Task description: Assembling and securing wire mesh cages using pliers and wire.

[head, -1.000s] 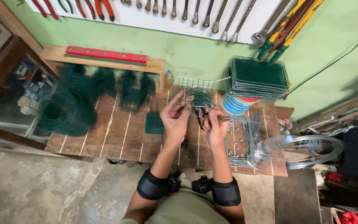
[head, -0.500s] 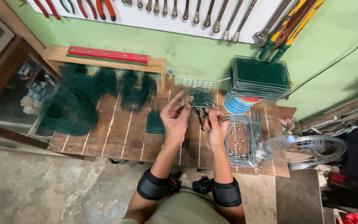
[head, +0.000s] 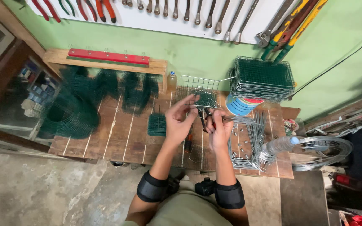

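Over the wooden workbench, my left hand pinches the edge of a small green wire mesh piece held up in front of me. My right hand is closed around pliers with dark handles, the jaws at the mesh's lower edge. Both hands hover above the bench's middle. A wire frame basket stands just behind the mesh.
Green mesh rolls lie at the left. A stack of mesh baskets sits on a blue tin at the right. Bent wire pieces, a plastic bottle and a wire coil crowd the right end. Tools hang on the wall above.
Both hands stay at the mesh piece with only slight finger shifts; nothing else has moved.
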